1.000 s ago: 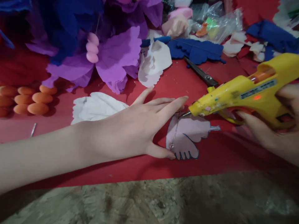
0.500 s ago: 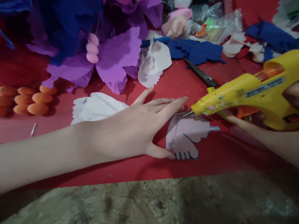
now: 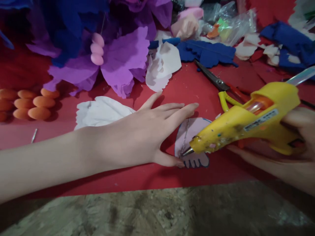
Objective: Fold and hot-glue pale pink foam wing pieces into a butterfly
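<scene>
My left hand (image 3: 150, 134) lies palm down on the red table surface (image 3: 118, 183), fingers spread. Its thumb and index fingertip press on the left edge of a pale pink cutout (image 3: 180, 134) with a blue outline. A thin silvery strand (image 3: 186, 132) runs down the cutout between those two fingertips. My right hand (image 3: 295, 157) grips a yellow hot glue gun (image 3: 236, 123) by its handle. Its metal nozzle points at the strand's lower end, near my left thumb. The gun's body covers much of the cutout's right side. A clear glue stick (image 3: 301, 76) sticks out of its back.
Scissors (image 3: 213, 77) and yellow-handled pliers (image 3: 223, 101) lie behind the glue gun. Orange egg-shaped pieces (image 3: 40, 107) sit at left, near a white fan-shaped piece (image 3: 100, 111). Purple petals (image 3: 128, 62), blue pieces (image 3: 206, 50) and plastic bags (image 3: 238, 26) crowd the back.
My right hand has brought the glue gun down and toward me, its nozzle passing from the strand's upper end to its lower end. My left hand stays in place.
</scene>
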`<state>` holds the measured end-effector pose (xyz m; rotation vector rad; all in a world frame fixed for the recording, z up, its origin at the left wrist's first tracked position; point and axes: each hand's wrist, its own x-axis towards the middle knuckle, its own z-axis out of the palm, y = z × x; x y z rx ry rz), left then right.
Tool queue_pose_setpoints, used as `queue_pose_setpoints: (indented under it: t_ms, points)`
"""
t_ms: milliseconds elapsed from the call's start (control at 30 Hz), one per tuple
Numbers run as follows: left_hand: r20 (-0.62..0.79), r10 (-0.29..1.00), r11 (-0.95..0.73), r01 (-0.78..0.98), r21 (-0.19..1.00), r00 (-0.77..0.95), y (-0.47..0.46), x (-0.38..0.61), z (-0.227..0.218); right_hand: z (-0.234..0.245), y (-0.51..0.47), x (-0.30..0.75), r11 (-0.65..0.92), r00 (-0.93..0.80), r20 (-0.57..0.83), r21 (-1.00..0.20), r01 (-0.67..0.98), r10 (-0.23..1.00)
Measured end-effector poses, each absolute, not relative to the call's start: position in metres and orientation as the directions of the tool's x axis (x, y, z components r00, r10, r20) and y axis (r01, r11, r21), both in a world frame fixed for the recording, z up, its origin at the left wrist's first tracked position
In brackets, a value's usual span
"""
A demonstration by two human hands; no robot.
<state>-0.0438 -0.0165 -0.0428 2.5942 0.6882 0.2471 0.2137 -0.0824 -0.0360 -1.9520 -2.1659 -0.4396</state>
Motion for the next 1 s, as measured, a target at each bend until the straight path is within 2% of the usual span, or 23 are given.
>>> queue_pose_setpoints:
  t_ms: [167, 333, 433, 567, 767, 900, 1000]
  points:
    - [0.052, 0.499, -0.779, 0.421, 0.464, 0.865, -0.016, -0.043, -0.042, -0.037, -0.080, 0.216, 0.167, -0.192, 0.341, 0.102, 0.981, 0.920]
    - [0.060, 0.502, -0.778, 0.421, 0.466, 0.863, -0.016, -0.043, -0.042, -0.036, -0.082, 0.216, 0.147, -0.144, 0.355, 0.018, 0.989, 0.924]
    - [0.046, 0.507, -0.773, 0.431, 0.465, 0.860, -0.016, -0.044, -0.042, -0.034, -0.081, 0.211, 0.210, -0.224, 0.353, 0.077, 0.975, 0.908]
    - [0.039, 0.501, -0.777, 0.430, 0.459, 0.864, -0.016, -0.044, -0.041, -0.035, -0.078, 0.209, 0.160, -0.186, 0.366, 0.100, 0.982, 0.912]
    - [0.040, 0.504, -0.777, 0.432, 0.457, 0.863, -0.016, -0.044, -0.042, -0.034, -0.082, 0.208, 0.133, -0.133, 0.345, 0.021, 0.991, 0.929]
    - [0.050, 0.499, -0.784, 0.427, 0.451, 0.865, -0.016, -0.044, -0.042, -0.035, -0.082, 0.209, 0.186, -0.200, 0.356, 0.074, 0.980, 0.913]
    - [0.039, 0.504, -0.783, 0.438, 0.443, 0.863, -0.016, -0.044, -0.041, -0.039, -0.081, 0.215, 0.142, -0.164, 0.378, 0.085, 0.986, 0.911]
